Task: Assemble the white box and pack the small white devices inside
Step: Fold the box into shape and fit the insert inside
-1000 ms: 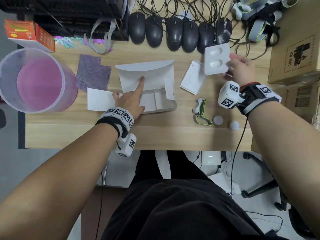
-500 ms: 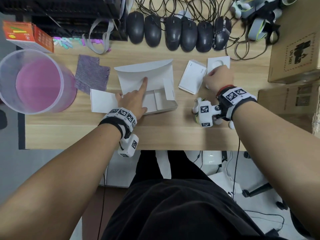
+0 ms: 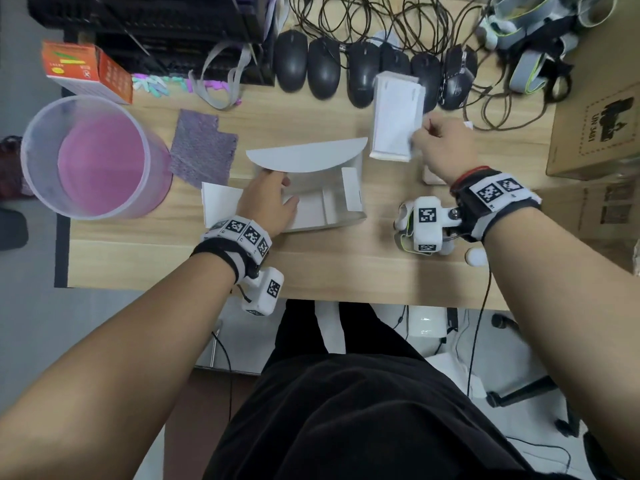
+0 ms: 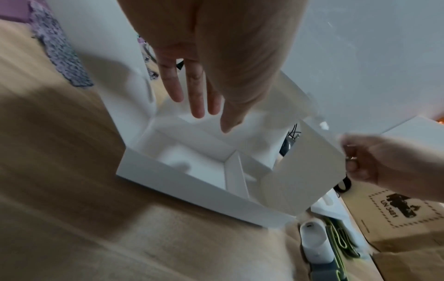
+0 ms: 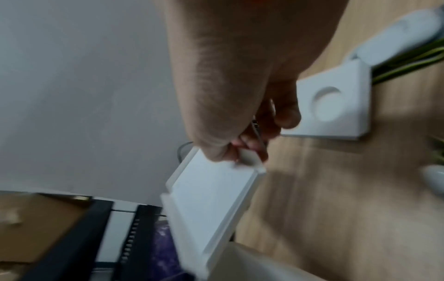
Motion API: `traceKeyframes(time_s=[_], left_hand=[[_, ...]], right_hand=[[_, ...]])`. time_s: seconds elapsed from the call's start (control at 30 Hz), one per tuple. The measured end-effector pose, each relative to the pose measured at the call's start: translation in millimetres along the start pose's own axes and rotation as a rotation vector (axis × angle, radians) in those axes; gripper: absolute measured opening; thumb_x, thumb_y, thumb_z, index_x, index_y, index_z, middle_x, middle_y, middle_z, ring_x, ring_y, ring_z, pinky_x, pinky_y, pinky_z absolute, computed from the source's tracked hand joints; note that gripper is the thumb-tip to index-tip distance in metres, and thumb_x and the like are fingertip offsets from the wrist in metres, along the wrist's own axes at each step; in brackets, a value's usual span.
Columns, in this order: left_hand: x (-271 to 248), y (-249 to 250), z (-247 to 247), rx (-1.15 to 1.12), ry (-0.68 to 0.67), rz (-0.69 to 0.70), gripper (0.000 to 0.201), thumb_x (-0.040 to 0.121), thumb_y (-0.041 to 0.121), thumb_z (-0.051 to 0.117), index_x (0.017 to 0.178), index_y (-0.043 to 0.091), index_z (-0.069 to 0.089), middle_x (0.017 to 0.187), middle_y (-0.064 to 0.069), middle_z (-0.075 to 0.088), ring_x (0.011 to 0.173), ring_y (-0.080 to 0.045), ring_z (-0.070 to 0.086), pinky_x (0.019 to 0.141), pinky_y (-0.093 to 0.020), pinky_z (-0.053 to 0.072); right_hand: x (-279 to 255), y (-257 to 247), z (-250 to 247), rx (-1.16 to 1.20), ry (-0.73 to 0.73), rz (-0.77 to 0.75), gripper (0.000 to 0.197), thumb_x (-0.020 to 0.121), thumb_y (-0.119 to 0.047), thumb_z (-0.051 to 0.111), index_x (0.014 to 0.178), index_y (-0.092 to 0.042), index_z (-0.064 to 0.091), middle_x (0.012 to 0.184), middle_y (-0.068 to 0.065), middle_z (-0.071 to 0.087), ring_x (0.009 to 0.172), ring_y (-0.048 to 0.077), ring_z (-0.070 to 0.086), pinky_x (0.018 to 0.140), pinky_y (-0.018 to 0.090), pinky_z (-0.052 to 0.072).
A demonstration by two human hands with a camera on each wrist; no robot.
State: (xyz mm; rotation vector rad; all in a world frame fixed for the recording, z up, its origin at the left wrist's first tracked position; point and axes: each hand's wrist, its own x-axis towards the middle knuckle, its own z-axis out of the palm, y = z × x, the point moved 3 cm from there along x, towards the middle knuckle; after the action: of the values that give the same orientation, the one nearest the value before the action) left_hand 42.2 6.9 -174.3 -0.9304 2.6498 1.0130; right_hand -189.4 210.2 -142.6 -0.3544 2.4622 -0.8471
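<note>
White box [image 3: 322, 202], head view: it is sitting open on the wooden desk [image 3: 346, 265] in front of me, its curved lid [image 3: 306, 155] standing up at the far side.
Left hand [image 3: 268, 199], head view: I am reaching it into the box's left part, under the lid edge; the fingers are hidden from here.
Right hand [image 3: 441, 147], head view: I am pinching the near right corner of a flat white insert tray [image 3: 396, 121], holding it lifted just right of the box, in front of a row of black mice [image 3: 360, 76].
Small white devices, head view: one round white piece [image 3: 476, 256] is lying near the desk's front edge, right of my wrist camera.
Left wrist view: my left hand [image 4: 216, 57] is hovering with fingers [image 4: 195, 89] straight and loose over the box's [image 4: 192, 182] divided interior, gripping nothing.
Right wrist view: my thumb and curled fingers [image 5: 250, 148] are clamping the tray's [image 5: 211, 199] corner; a second white insert with a round recess [image 5: 334, 108] is lying flat on the desk beside it.
</note>
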Motion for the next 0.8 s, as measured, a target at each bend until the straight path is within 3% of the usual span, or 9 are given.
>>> traceKeyframes(time_s=[0.17, 0.3, 0.37, 0.43, 0.5, 0.53, 0.6, 0.7, 0.8], left_hand=[[-2, 0, -18, -0.190, 0.122, -0.009, 0.018, 0.089, 0.023, 0.067, 0.100, 0.008, 0.061, 0.100, -0.005, 0.063, 0.081, -0.023, 0.063, 0.074, -0.037, 0.053], [-3, -4, -33, -0.336, 0.144, -0.114, 0.020, 0.099, 0.026, 0.052, 0.105, 0.014, 0.067, 0.096, -0.008, 0.069, 0.081, -0.023, 0.065, 0.083, -0.041, 0.055], [-7, -1, -39, -0.500, 0.053, -0.241, 0.037, 0.105, 0.034, 0.037, 0.096, 0.018, 0.069, 0.088, -0.004, 0.071, 0.079, -0.018, 0.066, 0.077, -0.036, 0.056], [-12, 0, -42, -0.721, -0.073, -0.378, 0.066, 0.104, 0.056, 0.021, 0.096, 0.017, 0.073, 0.071, 0.006, 0.071, 0.065, -0.009, 0.065, 0.059, -0.025, 0.049], [-16, -2, -40, -0.892, -0.208, -0.466, 0.076, 0.096, 0.071, 0.023, 0.103, 0.014, 0.073, 0.061, 0.009, 0.069, 0.048, -0.004, 0.059, 0.047, -0.022, 0.043], [-19, -3, -40, -0.891, -0.250, -0.454, 0.068, 0.095, 0.069, 0.035, 0.108, 0.014, 0.072, 0.070, 0.005, 0.072, 0.051, -0.006, 0.061, 0.045, -0.023, 0.046], [-22, -9, -41, -0.750, -0.273, -0.359, 0.038, 0.097, 0.040, 0.061, 0.123, 0.012, 0.065, 0.101, -0.008, 0.075, 0.073, -0.016, 0.070, 0.049, -0.026, 0.056], [-24, -16, -37, -0.754, -0.199, -0.308, 0.033, 0.096, 0.008, 0.064, 0.127, 0.011, 0.055, 0.116, -0.011, 0.070, 0.085, -0.022, 0.071, 0.056, -0.026, 0.061], [-22, -19, -35, -0.807, -0.134, -0.324, 0.037, 0.096, 0.005, 0.063, 0.129, 0.016, 0.050, 0.120, -0.010, 0.067, 0.091, -0.023, 0.071, 0.057, -0.025, 0.060]], right_hand=[[-32, -65, -14, 0.196, -0.315, -0.170, 0.022, 0.088, -0.006, 0.058, 0.072, -0.017, 0.047, 0.057, 0.014, 0.052, 0.045, 0.025, 0.060, 0.041, 0.025, 0.041], [-57, -100, 7, 0.074, -0.524, -0.249, 0.012, 0.086, -0.004, 0.062, 0.082, -0.014, 0.056, 0.059, 0.020, 0.062, 0.043, 0.021, 0.056, 0.041, 0.023, 0.042], [-65, -107, 25, -0.071, -0.577, -0.294, 0.006, 0.083, -0.007, 0.065, 0.086, -0.010, 0.061, 0.058, 0.008, 0.064, 0.043, 0.016, 0.055, 0.042, 0.021, 0.043], [-68, -107, 48, -0.249, -0.586, -0.359, 0.007, 0.082, -0.013, 0.066, 0.089, -0.012, 0.064, 0.061, -0.003, 0.062, 0.051, 0.014, 0.056, 0.051, 0.021, 0.043], [-67, -104, 65, -0.405, -0.546, -0.399, 0.010, 0.084, -0.017, 0.064, 0.093, -0.014, 0.066, 0.072, -0.004, 0.060, 0.067, 0.018, 0.056, 0.064, 0.023, 0.039], [-66, -102, 73, -0.439, -0.528, -0.397, 0.011, 0.086, -0.018, 0.063, 0.095, -0.013, 0.067, 0.078, -0.002, 0.061, 0.074, 0.020, 0.056, 0.067, 0.024, 0.037], [-64, -99, 84, -0.417, -0.488, -0.375, 0.014, 0.089, -0.019, 0.061, 0.098, -0.012, 0.069, 0.087, 0.001, 0.064, 0.082, 0.021, 0.058, 0.070, 0.024, 0.037], [-62, -95, 95, -0.330, -0.464, -0.318, 0.018, 0.094, -0.028, 0.061, 0.103, -0.014, 0.069, 0.090, 0.000, 0.062, 0.082, 0.017, 0.056, 0.070, 0.024, 0.037], [-63, -88, 102, -0.338, -0.575, -0.227, 0.027, 0.094, -0.036, 0.064, 0.073, -0.019, 0.058, 0.070, -0.003, 0.053, 0.064, 0.013, 0.050, 0.056, 0.023, 0.034]])
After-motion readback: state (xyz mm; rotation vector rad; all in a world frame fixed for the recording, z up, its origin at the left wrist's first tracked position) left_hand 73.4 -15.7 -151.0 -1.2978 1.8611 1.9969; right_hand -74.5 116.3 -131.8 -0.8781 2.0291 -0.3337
